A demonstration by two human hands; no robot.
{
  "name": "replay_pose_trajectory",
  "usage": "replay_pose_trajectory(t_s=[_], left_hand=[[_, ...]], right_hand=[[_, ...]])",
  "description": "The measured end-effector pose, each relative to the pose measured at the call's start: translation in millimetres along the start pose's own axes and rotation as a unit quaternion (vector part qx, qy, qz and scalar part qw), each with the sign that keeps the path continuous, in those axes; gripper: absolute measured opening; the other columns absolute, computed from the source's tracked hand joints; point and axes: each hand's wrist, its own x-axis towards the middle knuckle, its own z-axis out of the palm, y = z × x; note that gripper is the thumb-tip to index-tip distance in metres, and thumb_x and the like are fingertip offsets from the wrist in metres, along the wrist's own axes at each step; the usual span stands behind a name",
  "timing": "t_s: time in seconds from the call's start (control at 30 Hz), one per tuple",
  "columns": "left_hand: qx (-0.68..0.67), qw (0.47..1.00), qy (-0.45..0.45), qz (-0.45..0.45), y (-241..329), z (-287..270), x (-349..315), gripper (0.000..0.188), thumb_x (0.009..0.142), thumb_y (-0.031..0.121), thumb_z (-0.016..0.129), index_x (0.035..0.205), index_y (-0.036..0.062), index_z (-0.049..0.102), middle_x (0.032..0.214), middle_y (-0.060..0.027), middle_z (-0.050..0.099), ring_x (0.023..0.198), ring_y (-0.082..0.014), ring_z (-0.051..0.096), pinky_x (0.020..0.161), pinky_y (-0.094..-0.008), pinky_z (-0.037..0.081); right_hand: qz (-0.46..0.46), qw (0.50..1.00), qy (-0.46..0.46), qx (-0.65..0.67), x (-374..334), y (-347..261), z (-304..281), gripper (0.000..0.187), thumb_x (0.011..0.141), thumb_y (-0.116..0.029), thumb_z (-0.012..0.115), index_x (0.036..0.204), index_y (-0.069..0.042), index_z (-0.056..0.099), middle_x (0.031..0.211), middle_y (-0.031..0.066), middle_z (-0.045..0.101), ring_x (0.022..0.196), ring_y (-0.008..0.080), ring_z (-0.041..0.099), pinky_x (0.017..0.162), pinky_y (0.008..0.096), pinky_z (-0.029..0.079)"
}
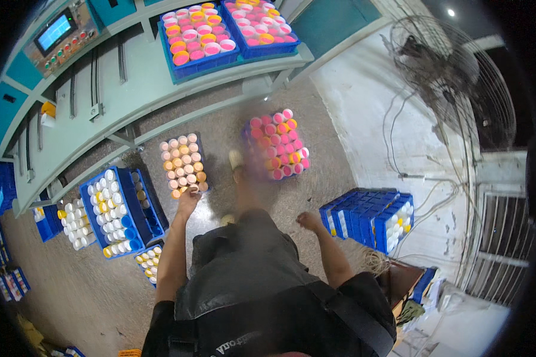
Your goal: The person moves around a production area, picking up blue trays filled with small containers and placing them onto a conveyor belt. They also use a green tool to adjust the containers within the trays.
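At the near right corner of a tray of round tubs with pale peach and orange tops, my left hand has its fingers closed around the edge of one tub. The tray stands on the floor, ahead and to the left of my legs. My right hand hangs in the air on the other side of my body, its fingers curled in and nothing visible in them. Farther ahead on the right, another tray holds pink, orange and white tubs; its left side is blurred.
Stacked blue crates stand by the right wall, near a large caged fan. On the left are a blue crate of white tubs and more tubs. A long machine bench carries blue trays of pink tubs.
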Motion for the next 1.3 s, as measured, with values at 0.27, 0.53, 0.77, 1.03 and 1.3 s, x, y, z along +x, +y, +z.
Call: replay_pose_trajectory(t_s=[0.27,0.53,0.77,1.03,1.3], left_hand=[[-0.103,0.962,0.022,-0.251,-11,-13,54,0.037,0.086,0.017,0.066,0.115,-0.004,0.059,0.084,-0.0093,0.067,0.078,-0.0182,0.064,0.066,-0.0285,0.05],[-0.071,0.901,-0.016,-0.428,38,-15,89,0.037,0.089,0.022,0.065,0.118,-0.0001,0.06,0.087,-0.0061,0.065,0.076,-0.0153,0.06,0.069,-0.0296,0.049],[-0.033,0.912,-0.055,-0.406,106,-16,183,0.04,0.091,0.022,0.065,0.122,-0.0012,0.058,0.103,-0.0106,0.066,0.092,-0.0159,0.06,0.08,-0.0301,0.049],[-0.03,0.934,-0.1,-0.342,159,-20,261,0.04,0.091,0.023,0.065,0.121,-0.0013,0.057,0.108,-0.0132,0.066,0.099,-0.0184,0.063,0.086,-0.0305,0.049],[-0.064,0.997,-0.026,0.023,383,-9,423,0.048,0.081,0.007,0.066,0.127,0.0006,0.053,0.113,-0.0215,0.058,0.111,-0.0388,0.055,0.095,-0.0411,0.045]], right_hand=[[-0.15,0.95,0.25,0.114,315,-124,-125,0.027,0.085,-0.031,0.061,0.091,-0.005,0.066,0.084,0.0169,0.066,0.077,0.0332,0.065,0.067,0.0438,0.051],[-0.051,0.965,0.23,-0.117,482,-148,-91,0.045,0.076,-0.034,0.069,0.109,-0.005,0.059,0.094,0.0145,0.065,0.087,0.0334,0.064,0.071,0.043,0.052],[0.027,0.971,0.184,-0.148,514,-99,-64,0.036,0.075,-0.031,0.068,0.107,-0.014,0.063,0.098,0.0117,0.065,0.095,0.0339,0.063,0.074,0.0453,0.053],[-0.011,0.984,0.143,-0.111,492,-139,-127,0.02,0.089,-0.019,0.054,0.103,-0.008,0.064,0.095,0.0124,0.064,0.09,0.0345,0.061,0.076,0.0453,0.05],[-0.184,0.896,0.387,0.113,343,-353,-389,0.02,0.088,-0.01,0.059,0.108,-0.009,0.063,0.096,0.014,0.064,0.09,0.0299,0.064,0.08,0.0412,0.05]])
